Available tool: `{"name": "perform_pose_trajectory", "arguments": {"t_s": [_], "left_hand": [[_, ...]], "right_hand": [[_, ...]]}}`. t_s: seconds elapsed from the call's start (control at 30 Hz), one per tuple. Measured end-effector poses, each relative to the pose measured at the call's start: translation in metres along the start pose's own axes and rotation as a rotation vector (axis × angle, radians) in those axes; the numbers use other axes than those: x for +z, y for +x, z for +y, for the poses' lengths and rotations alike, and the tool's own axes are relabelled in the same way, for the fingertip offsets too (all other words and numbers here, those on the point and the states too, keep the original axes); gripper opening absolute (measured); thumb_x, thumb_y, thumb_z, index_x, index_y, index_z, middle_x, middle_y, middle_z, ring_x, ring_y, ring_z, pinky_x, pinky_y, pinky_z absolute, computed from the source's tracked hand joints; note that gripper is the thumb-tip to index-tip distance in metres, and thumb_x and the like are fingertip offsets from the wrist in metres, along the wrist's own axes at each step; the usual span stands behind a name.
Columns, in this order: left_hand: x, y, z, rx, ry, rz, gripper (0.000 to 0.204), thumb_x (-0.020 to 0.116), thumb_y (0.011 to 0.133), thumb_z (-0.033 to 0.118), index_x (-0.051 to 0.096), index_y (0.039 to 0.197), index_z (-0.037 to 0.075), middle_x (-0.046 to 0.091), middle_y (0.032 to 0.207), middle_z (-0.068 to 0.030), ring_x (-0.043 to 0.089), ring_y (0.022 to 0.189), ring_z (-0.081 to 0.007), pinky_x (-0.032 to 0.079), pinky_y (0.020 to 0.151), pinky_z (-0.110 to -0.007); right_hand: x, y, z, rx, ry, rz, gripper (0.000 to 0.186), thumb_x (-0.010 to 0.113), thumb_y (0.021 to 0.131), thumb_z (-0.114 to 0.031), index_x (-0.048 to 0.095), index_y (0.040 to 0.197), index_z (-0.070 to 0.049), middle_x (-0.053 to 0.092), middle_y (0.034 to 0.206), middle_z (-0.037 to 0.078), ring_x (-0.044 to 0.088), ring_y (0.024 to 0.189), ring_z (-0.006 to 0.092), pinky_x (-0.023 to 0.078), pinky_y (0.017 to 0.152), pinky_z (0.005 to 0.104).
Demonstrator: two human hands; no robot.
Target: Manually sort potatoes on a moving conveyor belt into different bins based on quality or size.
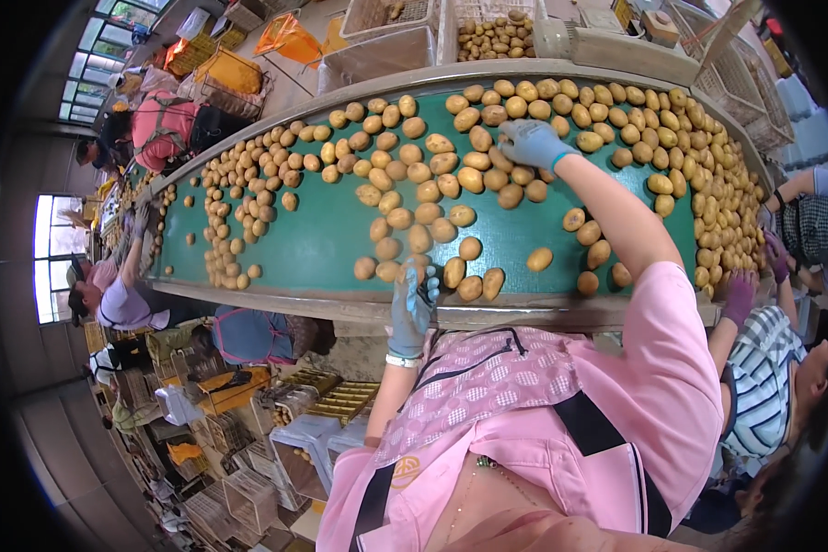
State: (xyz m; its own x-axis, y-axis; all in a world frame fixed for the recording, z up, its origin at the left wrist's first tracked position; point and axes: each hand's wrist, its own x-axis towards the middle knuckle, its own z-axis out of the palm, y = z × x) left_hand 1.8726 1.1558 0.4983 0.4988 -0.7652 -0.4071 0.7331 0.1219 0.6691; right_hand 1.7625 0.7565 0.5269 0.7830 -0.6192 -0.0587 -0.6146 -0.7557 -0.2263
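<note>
Many tan potatoes (463, 215) lie on a green conveyor belt (313, 248). My right hand (531, 144), in a blue-grey glove, reaches over a cluster in the upper middle, its fingers spread and bent down onto the potatoes. My left hand (412, 304), in a similar glove with a dark palm, is at the belt's near edge beside loose potatoes. Its fingers are curled; what they may hold is hard to make out.
A metal rail (488, 315) edges the belt. Co-workers (170, 129) line both sides at left; others (768, 368) are close at my right, their purple-gloved hands (738, 296) at packed potatoes. Crates (386, 18) stand beyond the belt, more (248, 497) at lower left.
</note>
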Motion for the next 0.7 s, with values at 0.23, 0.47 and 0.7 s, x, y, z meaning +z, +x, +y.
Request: {"name": "perform_pose_trajectory", "arguments": {"t_s": [0.23, 0.47, 0.7], "left_hand": [[-0.038, 0.025, 0.022, -0.176, -0.016, 0.022, 0.033, 0.058, 0.112, 0.04, 0.064, 0.132, 0.014, 0.064, 0.095, 0.0001, 0.058, 0.08, -0.0101, 0.047, 0.069, -0.024], [-0.078, 0.037, 0.06, -0.072, 0.16, 0.041, 0.034, 0.054, 0.113, 0.037, 0.063, 0.136, 0.013, 0.04, 0.074, 0.0093, 0.035, 0.06, -0.0031, 0.029, 0.051, -0.019], [-0.125, 0.066, 0.117, 0.193, 0.644, 0.149, 0.047, 0.052, 0.113, 0.033, 0.054, 0.152, 0.005, 0.07, 0.117, -0.0075, 0.059, 0.077, -0.0087, 0.049, 0.062, -0.026]], "right_hand": [[-0.038, 0.003, -0.075, -0.422, -0.052, -0.421, 0.029, 0.067, 0.087, -0.028, 0.08, 0.103, -0.008, 0.078, 0.104, 0.014, 0.072, 0.09, 0.0362, 0.058, 0.084, 0.0457], [-0.041, 0.03, 0.003, 0.11, 0.854, 0.398, 0.03, 0.063, 0.104, -0.036, 0.064, 0.123, -0.012, 0.066, 0.106, 0.008, 0.064, 0.097, 0.0222, 0.054, 0.085, 0.0372], [0.025, -0.184, 0.019, 0.574, -0.324, 0.732, 0.049, 0.068, 0.095, -0.036, 0.064, 0.136, -0.01, 0.068, 0.119, 0.015, 0.067, 0.105, 0.0373, 0.054, 0.092, 0.0474]]}}
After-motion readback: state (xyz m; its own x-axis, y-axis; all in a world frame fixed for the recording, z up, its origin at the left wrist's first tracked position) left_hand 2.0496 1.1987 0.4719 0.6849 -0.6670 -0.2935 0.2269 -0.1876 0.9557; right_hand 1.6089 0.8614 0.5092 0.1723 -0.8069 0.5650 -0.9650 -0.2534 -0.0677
